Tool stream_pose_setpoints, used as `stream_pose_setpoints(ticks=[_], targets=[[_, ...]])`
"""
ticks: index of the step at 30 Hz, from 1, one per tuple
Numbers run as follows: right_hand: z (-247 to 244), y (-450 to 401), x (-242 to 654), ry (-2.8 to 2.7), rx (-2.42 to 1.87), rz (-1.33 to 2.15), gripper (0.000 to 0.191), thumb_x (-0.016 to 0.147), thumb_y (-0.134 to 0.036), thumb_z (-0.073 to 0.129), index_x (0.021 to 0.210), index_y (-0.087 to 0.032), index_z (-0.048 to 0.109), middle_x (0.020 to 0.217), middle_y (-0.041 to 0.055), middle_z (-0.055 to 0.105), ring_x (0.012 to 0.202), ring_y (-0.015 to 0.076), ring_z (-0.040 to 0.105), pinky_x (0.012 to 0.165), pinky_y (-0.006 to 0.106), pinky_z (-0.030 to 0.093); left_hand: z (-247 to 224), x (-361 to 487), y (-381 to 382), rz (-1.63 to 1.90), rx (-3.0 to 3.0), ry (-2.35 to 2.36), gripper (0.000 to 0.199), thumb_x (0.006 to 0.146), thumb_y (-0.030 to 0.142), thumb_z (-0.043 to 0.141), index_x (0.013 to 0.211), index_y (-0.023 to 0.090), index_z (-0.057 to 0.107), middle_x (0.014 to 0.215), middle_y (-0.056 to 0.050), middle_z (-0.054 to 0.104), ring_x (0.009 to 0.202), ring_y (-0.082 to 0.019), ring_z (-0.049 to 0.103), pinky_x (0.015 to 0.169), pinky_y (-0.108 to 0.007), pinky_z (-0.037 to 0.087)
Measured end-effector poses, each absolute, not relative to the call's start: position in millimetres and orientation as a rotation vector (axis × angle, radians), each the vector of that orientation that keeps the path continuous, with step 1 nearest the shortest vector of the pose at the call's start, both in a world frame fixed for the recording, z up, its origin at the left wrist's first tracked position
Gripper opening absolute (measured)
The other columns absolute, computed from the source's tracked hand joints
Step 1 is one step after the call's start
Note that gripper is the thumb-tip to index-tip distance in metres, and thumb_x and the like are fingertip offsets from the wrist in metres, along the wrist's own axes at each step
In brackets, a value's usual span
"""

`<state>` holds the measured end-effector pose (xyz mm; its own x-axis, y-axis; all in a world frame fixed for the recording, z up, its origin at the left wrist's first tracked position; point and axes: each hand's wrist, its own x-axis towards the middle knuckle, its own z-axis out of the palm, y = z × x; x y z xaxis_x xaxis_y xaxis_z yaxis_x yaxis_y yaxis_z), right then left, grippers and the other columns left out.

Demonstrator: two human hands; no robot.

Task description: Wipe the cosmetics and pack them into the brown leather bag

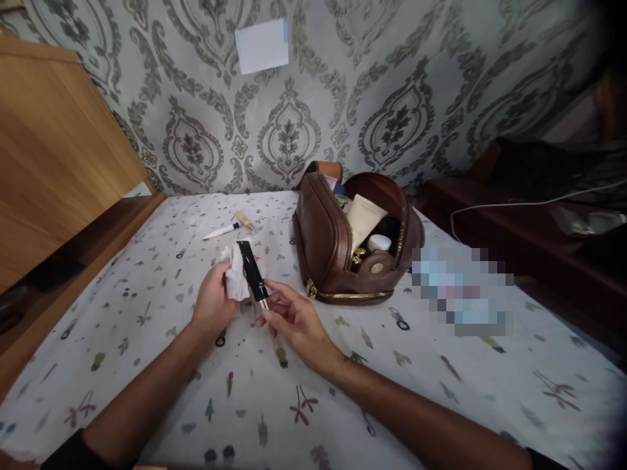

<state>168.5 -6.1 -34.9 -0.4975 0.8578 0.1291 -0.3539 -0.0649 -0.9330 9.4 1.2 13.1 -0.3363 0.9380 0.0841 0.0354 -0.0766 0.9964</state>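
The left hand [214, 297] holds a crumpled white tissue [236, 274], its fingers curled around it, against the side of a black tube [251, 270]. The right hand [294, 320] pinches the tube's lower end, a rose-gold band, between thumb and fingers. The tube is held tilted above the near-left part of the sheet [274, 418], its upper end leaning left, away from the person. Beyond the hands, on the sheet, lie a white pen-shaped item [220, 231] with a dark end and, just beside it, a small beige tube [243, 220]. To the right of the hands stands a brown bag [323, 241], its zip open; inside are a cream tube [363, 220], tilted, a white-lidded jar [379, 243] and something gold and shiny near the jar. A gold zip runs along the bag's lower front. Right of the bag is a pixelated patch, too blurred to tell. A patterned wall [289, 130] rises behind, with a white card [263, 46] on it, and a wooden cabinet [63, 130] stands at left.
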Motion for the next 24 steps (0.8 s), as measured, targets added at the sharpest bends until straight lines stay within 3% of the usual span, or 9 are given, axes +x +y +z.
stream_pose_setpoints(ticks=[3, 8, 15, 20, 24], targets=[[-37.2, -5.0, 168.0, -1.302, -0.592, 1.716, 0.05, 0.085, -0.035, 0.072, 0.132, -0.027, 0.056, 0.1, 0.0024, 0.06, 0.077, 0.0148, 0.069, 0.052, 0.022, 0.049, 11.2, 9.1, -3.4, 1.484, 1.138, 1.424, 0.023, 0.074, 0.043, 0.072, 0.074, 0.023, 0.061, 0.075, -0.003, 0.063, 0.071, -0.019, 0.058, 0.059, -0.028, 0.047], [-39.2, -2.5, 167.3, -1.273, -0.591, 1.7, 0.055, 0.084, -0.035, 0.073, 0.135, -0.027, 0.055, 0.1, 0.0025, 0.06, 0.075, 0.0147, 0.069, 0.05, 0.022, 0.048, 9.8, 14.0, -5.5, 1.444, 1.211, 1.39, 0.027, 0.085, 0.046, 0.063, 0.081, 0.022, 0.053, 0.066, 0.005, 0.05, 0.057, -0.011, 0.044, 0.054, -0.023, 0.039], [-30.0, 2.1, 172.7, -1.208, -0.641, 1.677, 0.059, 0.08, -0.04, 0.077, 0.132, -0.023, 0.057, 0.094, 0.002, 0.063, 0.067, 0.0119, 0.058, 0.052, 0.023, 0.048, 5.7, 18.7, -11.4, 1.359, 1.69, 1.504, 0.012, 0.088, 0.033, 0.062, 0.083, 0.022, 0.06, 0.076, 0.001, 0.056, 0.071, -0.016, 0.051, 0.068, -0.027, 0.042], [-22.5, 1.0, 173.3, -1.223, -0.675, 1.692, 0.044, 0.08, -0.042, 0.077, 0.119, -0.023, 0.067, 0.094, 0.0024, 0.066, 0.065, 0.0115, 0.051, 0.056, 0.024, 0.047, 4.3, 24.8, -14.7, 1.319, 1.923, 1.491, 0.006, 0.088, 0.028, 0.063, 0.088, 0.023, 0.066, 0.086, -0.002, 0.06, 0.084, -0.019, 0.056, 0.078, -0.031, 0.045], [-24.2, -2.2, 173.1, -1.275, -0.61, 1.752, 0.047, 0.082, -0.043, 0.076, 0.124, -0.023, 0.065, 0.092, 0.0023, 0.063, 0.068, 0.0122, 0.055, 0.055, 0.023, 0.046, 5.8, 19.0, -10.0, 1.38, 1.93, 1.568, 0.008, 0.089, 0.03, 0.061, 0.089, 0.023, 0.065, 0.086, -0.003, 0.058, 0.085, -0.02, 0.056, 0.079, -0.032, 0.045]])
